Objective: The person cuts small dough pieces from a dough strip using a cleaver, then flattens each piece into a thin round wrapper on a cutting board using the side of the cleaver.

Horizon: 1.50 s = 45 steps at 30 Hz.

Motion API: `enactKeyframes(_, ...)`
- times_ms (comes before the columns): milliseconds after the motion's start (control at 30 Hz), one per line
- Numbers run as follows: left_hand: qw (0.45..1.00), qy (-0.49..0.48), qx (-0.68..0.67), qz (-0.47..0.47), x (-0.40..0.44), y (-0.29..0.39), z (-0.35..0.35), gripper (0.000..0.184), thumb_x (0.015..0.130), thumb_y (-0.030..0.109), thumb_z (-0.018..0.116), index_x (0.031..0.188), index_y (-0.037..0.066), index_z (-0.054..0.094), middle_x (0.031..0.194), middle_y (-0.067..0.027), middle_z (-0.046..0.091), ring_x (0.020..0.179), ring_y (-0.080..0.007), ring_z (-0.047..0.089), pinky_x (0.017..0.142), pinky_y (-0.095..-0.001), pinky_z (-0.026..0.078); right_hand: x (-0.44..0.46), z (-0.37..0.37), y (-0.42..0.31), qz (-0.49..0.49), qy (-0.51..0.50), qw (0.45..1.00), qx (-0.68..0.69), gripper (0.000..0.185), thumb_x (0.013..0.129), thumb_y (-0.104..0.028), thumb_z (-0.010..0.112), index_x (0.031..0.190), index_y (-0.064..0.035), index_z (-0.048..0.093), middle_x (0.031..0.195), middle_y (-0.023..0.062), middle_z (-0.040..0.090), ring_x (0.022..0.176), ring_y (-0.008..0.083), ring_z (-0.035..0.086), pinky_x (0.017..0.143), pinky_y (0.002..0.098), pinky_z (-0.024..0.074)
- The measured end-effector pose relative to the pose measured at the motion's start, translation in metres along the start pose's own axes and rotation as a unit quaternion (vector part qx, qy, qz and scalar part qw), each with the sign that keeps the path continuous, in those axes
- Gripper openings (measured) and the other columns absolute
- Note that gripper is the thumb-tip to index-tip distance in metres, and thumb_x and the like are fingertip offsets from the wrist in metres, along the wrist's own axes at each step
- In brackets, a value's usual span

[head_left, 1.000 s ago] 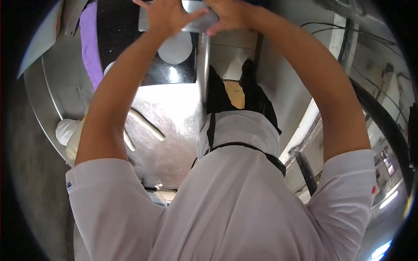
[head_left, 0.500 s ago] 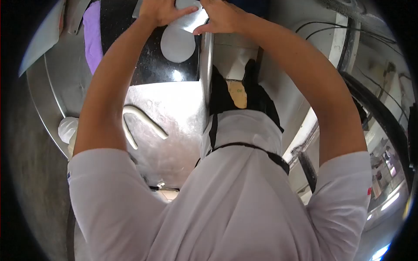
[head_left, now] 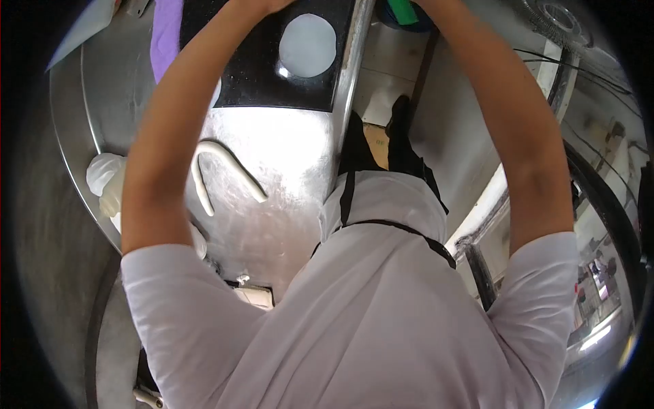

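Note:
At the top edge, only a small part of my left hand (head_left: 276, 5) shows; its fingers are cut off by the frame. It is just above and left of a flat, round white sheet (head_left: 308, 45), which looks like rolled dough and lies on a black board (head_left: 262, 85). My right forearm (head_left: 477, 61) reaches up past the top edge, so that hand is out of sight. The rim of another pale piece (head_left: 216, 93) peeks out beside my left forearm. On the steel table (head_left: 286, 157) lies a bent white rope (head_left: 235, 169), apparently dough.
A purple cloth (head_left: 165, 37) lies left of the board. White bundled items (head_left: 105, 174) sit by my left elbow. Top right of the table is a dark container with something green (head_left: 402, 11) in it. Cables (head_left: 579, 71) run along the right side.
Both hands have moved up, mostly out of the frame, and apart. The round sheet near them now lies uncovered on the board. The view has shifted slightly.

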<state>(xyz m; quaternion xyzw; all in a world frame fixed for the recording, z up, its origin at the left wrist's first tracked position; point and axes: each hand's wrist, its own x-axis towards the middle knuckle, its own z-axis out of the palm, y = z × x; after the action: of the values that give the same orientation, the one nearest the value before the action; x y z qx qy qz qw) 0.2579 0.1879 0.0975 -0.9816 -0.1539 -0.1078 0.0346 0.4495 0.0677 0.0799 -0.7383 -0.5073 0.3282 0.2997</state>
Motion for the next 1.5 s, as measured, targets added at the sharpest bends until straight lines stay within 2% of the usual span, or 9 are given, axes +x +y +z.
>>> enactKeyframes(67,0.965,-0.074,-0.14,0.21,-0.023,-0.007,-0.013,0.078,0.091,0.033,0.069,0.158,0.012,0.035,0.158,-0.0181,0.042,0.148,-0.0363,0.04,0.115,-0.0593,0.033,-0.031,-0.014,-0.023,0.083,-0.03,0.989,0.116,0.045,0.09,-0.021,0.071,0.125,0.0058,0.057,0.095,0.0258,0.07,0.076,0.0367,0.073,0.067,0.0445,0.0576)
enactKeyframes(100,0.951,-0.123,-0.15,0.24,-0.034,0.001,-0.014,0.071,0.093,0.031,0.066,0.156,0.013,0.037,0.153,-0.0168,0.047,0.142,-0.0328,0.046,0.113,-0.0544,0.037,-0.036,0.043,0.055,-0.229,0.16,0.959,0.041,0.041,0.09,-0.021,0.071,0.121,0.0029,0.061,0.09,0.0244,0.071,0.069,0.0366,0.072,0.06,0.0436,0.057)
enactKeyframes(200,0.933,-0.201,-0.134,0.268,-0.047,0.026,-0.026,0.053,0.095,0.026,0.059,0.145,0.012,0.049,0.136,-0.0128,0.059,0.127,-0.027,0.059,0.105,-0.046,0.045,-0.207,0.047,0.02,0.206,-0.164,0.953,0.147,0.073,0.095,-0.035,0.076,0.152,-0.005,0.042,0.119,0.0144,0.067,0.071,0.0184,0.066,0.062,0.0361,0.0552)
enactKeyframes(300,0.936,-0.209,-0.104,0.263,-0.046,0.027,-0.015,0.033,0.094,0.022,0.056,0.124,0.012,0.063,0.114,-0.0075,0.067,0.109,-0.0242,0.067,0.095,-0.0424,0.05,-0.319,0.06,0.048,0.176,-0.181,0.959,0.125,0.068,0.096,-0.033,0.075,0.147,0.0015,0.046,0.127,0.0229,0.066,0.112,0.0304,0.067,0.097,0.0404,0.0505)
enactKeyframes(700,0.905,-0.344,-0.137,0.211,-0.022,0.011,0.029,0.05,0.065,0.043,0.087,0.106,0.017,0.075,0.123,-0.0128,0.07,0.118,-0.0395,0.064,0.1,-0.0579,0.048,-0.101,0.009,0.04,0.056,-0.046,0.997,-0.002,0.054,0.093,-0.035,0.076,0.13,-0.0013,0.057,0.114,0.0229,0.071,0.106,0.0357,0.069,0.092,0.0436,0.0531)
enactKeyframes(900,0.923,-0.28,-0.171,0.201,-0.029,0.023,-0.055,0.02,0.059,0.005,0.073,0.079,0.007,0.068,0.082,-0.017,0.072,0.087,-0.0413,0.071,0.074,-0.048,0.056,-0.192,0.096,0.038,-0.011,-0.173,0.983,0.065,0.063,0.095,-0.037,0.074,0.14,-0.0012,0.05,0.128,0.0231,0.066,0.117,0.0346,0.065,0.101,0.0449,0.0495)
enactKeyframes(1067,0.923,-0.281,-0.26,0.051,-0.051,-0.002,-0.083,0.029,0.065,0.009,0.077,0.089,0.004,0.063,0.09,-0.0172,0.069,0.089,-0.0369,0.068,0.076,-0.046,0.054,-0.288,0.065,-0.003,0.147,-0.298,0.943,0.021,0.054,0.097,-0.033,0.072,0.129,0.0028,0.047,0.112,0.0282,0.067,0.104,0.0446,0.067,0.088,0.046,0.0516)
enactKeyframes(1267,0.851,-0.129,-0.451,-0.237,-0.126,-0.057,-0.017,0.035,0.073,0.003,0.077,0.105,0.003,0.06,0.099,-0.0113,0.068,0.091,-0.0212,0.068,0.081,-0.0379,0.056,-0.263,0.042,0.031,-0.006,-0.164,0.984,0.068,0.051,0.095,-0.025,0.074,0.132,0.0015,0.052,0.096,0.0197,0.072,0.089,0.0348,0.071,0.082,0.0434,0.0532)
enactKeyframes(1500,0.597,-0.005,-0.484,-0.639,-0.23,-0.059,-0.025,0.045,0.074,0.006,0.083,0.113,-0.002,0.062,0.099,-0.0145,0.068,0.086,-0.0258,0.071,0.073,-0.0364,0.062,-0.162,0.019,0.047,0.013,-0.217,0.969,0.116,0.038,0.096,-0.015,0.072,0.129,-0.0026,0.058,0.078,0.0066,0.066,0.055,0.0143,0.059,0.05,0.0341,0.0478)
